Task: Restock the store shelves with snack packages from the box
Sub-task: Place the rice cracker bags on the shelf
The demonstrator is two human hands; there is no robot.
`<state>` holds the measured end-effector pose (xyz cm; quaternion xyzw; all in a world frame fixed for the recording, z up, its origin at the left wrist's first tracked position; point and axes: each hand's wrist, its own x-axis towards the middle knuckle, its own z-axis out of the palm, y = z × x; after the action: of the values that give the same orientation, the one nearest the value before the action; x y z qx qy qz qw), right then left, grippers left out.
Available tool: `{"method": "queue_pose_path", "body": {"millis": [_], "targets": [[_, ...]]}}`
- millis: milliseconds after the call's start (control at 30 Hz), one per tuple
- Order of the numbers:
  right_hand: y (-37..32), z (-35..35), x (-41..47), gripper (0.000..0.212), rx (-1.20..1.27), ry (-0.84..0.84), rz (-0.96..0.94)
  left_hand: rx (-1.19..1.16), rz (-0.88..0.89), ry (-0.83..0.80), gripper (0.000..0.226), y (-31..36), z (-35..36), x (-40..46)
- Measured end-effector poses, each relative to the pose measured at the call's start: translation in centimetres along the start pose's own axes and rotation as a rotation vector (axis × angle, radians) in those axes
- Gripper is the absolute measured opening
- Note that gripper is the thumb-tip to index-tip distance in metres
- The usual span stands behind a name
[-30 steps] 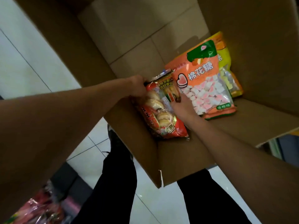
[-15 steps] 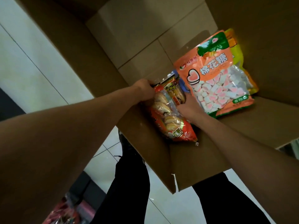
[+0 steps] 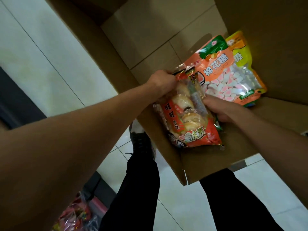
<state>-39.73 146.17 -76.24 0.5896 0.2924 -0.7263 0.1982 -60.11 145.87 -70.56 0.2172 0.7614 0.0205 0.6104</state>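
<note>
Head view down into an open cardboard box (image 3: 150, 39) with plain matte brown walls and a seamed bottom. Both bare forearms reach forward from the lower corners. The left hand (image 3: 162, 84) is clenched over the upper left edge of a red-orange rice cracker bag (image 3: 188, 119), knuckles up, fingers curled round the crinkled film. The right hand (image 3: 220, 109) grasps the bag's right side, thumb lying on the front and fingers wrapped behind, where they are hidden. The bag is glossy plastic with a clear window showing pale, rounded crackers; it is held tilted above the box's near corner, its lower sealed edge overlapping the near wall. Behind it, on the box bottom, lies an orange marshmallow bag (image 3: 225, 75) with a green header and a window of small pink-and-white pieces; it partly covers a yellow bag (image 3: 241, 52) of similar shape. Below the box: black trouser legs (image 3: 133, 189), a dark shoe (image 3: 141, 140) and glossy white floor tiles (image 3: 50, 52). Red shiny wrappers (image 3: 76, 214) lie at lower left, blurred
</note>
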Motion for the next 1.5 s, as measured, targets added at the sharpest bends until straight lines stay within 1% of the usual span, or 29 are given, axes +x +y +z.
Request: {"method": "queue_pose_path", "body": {"millis": [33,100,167,233,300,367,433,467,533,567,633,667,700,733,767,800,833,867,900,933,967,1000,1067,1167,1300,1367,1433,1467,1500], "targets": [[-0.3,-0.2,-1.3,0.014,0.019,0.000,0.018,0.021,0.012,0.005,0.016,1.0,-0.5,-1.1],[-0.8,-0.6,-4.4,0.033,0.073,0.013,0.074,0.123,0.055,-0.017,0.009,3.6,-1.9,-3.7],[-1.8,-0.8,-8.6,0.035,0.180,0.039,0.109,0.282,0.122,-0.038,0.017,7.0,-3.6,-7.2],[-3.5,-0.7,-13.8,0.034,0.310,0.100,0.118,0.368,0.199,-0.070,0.026,10.6,-5.7,-11.6],[-5.4,-0.7,-20.3,0.043,0.392,0.136,0.048,0.428,0.297,-0.057,0.029,14.5,-8.1,-17.7],[-8.1,0.0,-27.8,0.065,0.494,0.133,-0.047,0.467,0.439,0.012,0.035,18.4,-10.8,-24.6],[-11.1,1.2,-35.7,0.078,0.579,0.163,-0.152,0.485,0.610,0.118,0.036,22.2,-13.6,-32.4],[-12.6,1.9,-39.6,0.079,0.622,0.183,-0.207,0.512,0.687,0.174,0.037,23.9,-15.0,-36.4],[-15.5,3.9,-47.2,0.074,0.673,0.191,-0.305,0.552,0.830,0.297,0.044,27.0,-17.5,-44.7],[-16.7,5.1,-51.0,0.073,0.690,0.211,-0.360,0.500,0.915,0.337,0.051,28.1,-18.6,-48.7],[-18.3,7.2,-58.3,0.069,0.735,0.192,-0.475,0.242,1.088,0.386,0.065,29.5,-21.3,-56.9],[-19.0,8.2,-61.9,0.061,0.754,0.184,-0.524,0.082,1.151,0.429,0.070,29.5,-22.8,-60.4],[-19.3,9.3,-65.2,0.051,0.751,0.193,-0.572,-0.047,1.176,0.469,0.075,29.1,-24.1,-63.5],[-19.2,9.9,-68.0,0.045,0.753,0.202,-0.618,-0.127,1.143,0.481,0.083,28.3,-25.3,-66.0],[-19.0,10.6,-70.8,0.042,0.771,0.196,-0.666,-0.187,1.049,0.416,0.093,27.3,-26.1,-68.2],[-18.7,11.3,-73.3,0.037,0.788,0.197,-0.722,-0.230,0.931,0.264,0.103,26.1,-26.3,-69.9],[-18.4,11.8,-75.5,0.032,0.790,0.200,-0.773,-0.243,0.835,0.067,0.105,24.8,-26.0,-71.0],[-18.0,12.5,-77.6,0.030,0.767,0.185,-0.816,-0.232,0.777,-0.123,0.096,23.7,-25.4,-71.7],[-17.5,13.1,-79.1,0.040,0.747,0.159,-0.845,-0.209,0.759,-0.258,0.077,22.7,-24.5,-72.1],[-16.9,13.4,-80.2,0.054,0.749,0.137,-0.860,-0.193,0.754,-0.323,0.061,22.0,-23.6,-72.6],[-16.1,13.7,-81.2,0.064,0.756,0.135,-0.867,-0.209,0.749,-0.345,0.057,21.5,-22.8,-73.2],[-15.1,13.6,-81.9,0.062,0.750,0.157,-0.858,-0.237,0.737,-0.361,0.061,21.2,-22.1,-73.6],[-12.7,13.2,-83.6,0.045,0.696,0.234,-0.857,-0.292,0.738,-0.385,0.065,21.0,-20.3,-75.0],[-8.3,11.3,-86.0,0.042,0.676,0.297,-0.890,-0.348,0.774,-0.349,0.074,21.1,-16.6,-78.0],[-1.3,8.5,-89.2,0.051,0.688,0.344,-0.975,-0.357,0.862,-0.298,0.064,22.4,-10.0,-82.9],[2.9,6.9,-90.9,0.048,0.730,0.345,-1.020,-0.330,0.906,-0.299,0.059,22.9,-6.2,-85.8],[6.9,5.5,-92.8,0.039,0.739,0.383,-1.084,-0.308,0.941,-0.317,0.058,23.2,-2.4,-88.5],[8.9,4.8,-93.7,0.038,0.739,0.415,-1.114,-0.288,0.955,-0.329,0.058,23.2,-0.6,-89.8],[10.8,4.1,-94.6,0.041,0.749,0.443,-1.137,-0.272,0.968,-0.346,0.058,23.1,1.0,-90.9]]}}
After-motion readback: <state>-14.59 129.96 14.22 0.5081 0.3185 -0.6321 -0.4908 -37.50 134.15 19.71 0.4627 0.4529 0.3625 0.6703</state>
